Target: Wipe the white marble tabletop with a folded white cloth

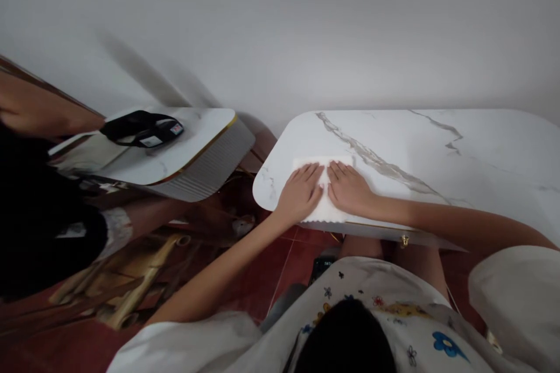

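A white sheet of paper or thin cloth (324, 210) lies on the white marble-patterned table (437, 157), near its left end, with a wavy front edge at the table's rim. My left hand (301, 191) rests flat on the left part of the sheet, fingers extended. Flat on the right part is my right hand (349, 187), its fingers stretched toward the left hand. The two hands are slightly apart and neither grips anything. What lies under the palms is hidden.
To the left stands a smaller white table (196, 134) with a gold edge, bearing a black strapped device (146, 129). A person in dark clothes (39, 227) is beside it, near a wooden chair or stool (144, 291). A gold knob (404, 240) sits on my table's front.
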`<state>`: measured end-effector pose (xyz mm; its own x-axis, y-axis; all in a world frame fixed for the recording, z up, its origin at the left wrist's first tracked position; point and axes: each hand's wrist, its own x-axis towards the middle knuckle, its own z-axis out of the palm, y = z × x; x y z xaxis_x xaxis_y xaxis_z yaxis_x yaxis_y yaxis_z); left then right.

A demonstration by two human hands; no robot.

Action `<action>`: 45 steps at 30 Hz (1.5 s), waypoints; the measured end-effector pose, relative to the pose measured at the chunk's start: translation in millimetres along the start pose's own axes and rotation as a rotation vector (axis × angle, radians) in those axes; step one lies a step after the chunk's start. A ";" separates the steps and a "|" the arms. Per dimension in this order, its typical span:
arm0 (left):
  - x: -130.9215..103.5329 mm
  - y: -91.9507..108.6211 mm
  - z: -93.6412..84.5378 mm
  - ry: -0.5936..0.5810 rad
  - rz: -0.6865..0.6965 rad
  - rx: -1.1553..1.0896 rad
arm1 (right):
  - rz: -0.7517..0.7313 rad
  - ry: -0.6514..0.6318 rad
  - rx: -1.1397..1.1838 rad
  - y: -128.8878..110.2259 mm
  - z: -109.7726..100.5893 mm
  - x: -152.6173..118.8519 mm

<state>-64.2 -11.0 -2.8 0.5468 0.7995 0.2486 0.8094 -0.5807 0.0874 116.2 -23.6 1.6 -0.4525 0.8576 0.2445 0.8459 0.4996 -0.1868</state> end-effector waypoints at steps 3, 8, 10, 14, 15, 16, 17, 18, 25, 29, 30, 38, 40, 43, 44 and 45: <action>-0.5 23.2 5.4 0.012 -0.012 -0.003 | -0.038 0.014 0.005 17.5 -2.8 -19.8; 48.1 31.2 20.3 0.024 0.021 -0.044 | -0.061 0.046 -0.064 66.2 -7.4 -10.7; 77.0 24.4 26.1 0.026 0.029 -0.052 | -0.053 0.050 -0.105 86.1 -7.8 6.1; 135.5 0.8 36.3 0.033 0.009 -0.056 | -0.006 0.059 -0.145 120.5 -6.1 52.0; 148.9 -6.6 38.8 0.037 0.002 -0.057 | -0.002 0.057 -0.148 127.8 -5.2 64.6; 161.6 -14.5 41.3 0.044 0.000 -0.058 | 0.002 0.052 -0.151 134.5 -4.1 77.2; 173.5 -22.9 44.0 0.052 0.002 -0.056 | 0.005 0.048 -0.154 140.7 -2.8 89.8; 184.9 -31.6 46.9 0.063 0.007 -0.054 | 0.008 0.047 -0.157 146.4 -1.4 102.1; 251.8 -78.3 66.0 0.091 0.017 -0.020 | 0.053 0.079 -0.138 180.5 5.9 164.2; 279.0 -65.4 71.4 0.088 0.046 -0.016 | 0.124 0.083 -0.164 204.4 1.1 162.2; 283.5 -57.3 71.9 0.084 0.055 -0.018 | 0.140 0.090 -0.173 210.3 -1.2 156.9; 273.1 5.6 69.0 0.052 0.139 -0.014 | 0.211 0.103 -0.246 219.1 -18.2 94.5; 256.7 12.2 65.3 0.043 0.152 -0.011 | 0.204 0.092 -0.242 207.5 -19.5 80.7; 222.6 20.4 55.9 0.027 0.146 -0.004 | 0.185 0.090 -0.236 182.4 -19.6 60.0; 209.0 23.6 51.9 0.020 0.140 0.001 | 0.176 0.089 -0.234 172.4 -19.5 52.4; 194.3 27.0 47.6 0.013 0.131 0.007 | 0.167 0.089 -0.232 161.6 -19.5 44.3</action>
<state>74.1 136.0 2.0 0.6453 0.7145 0.2704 0.7325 -0.6792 0.0466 238.4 92.8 0.8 -0.2838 0.9065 0.3127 0.9532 0.3023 -0.0111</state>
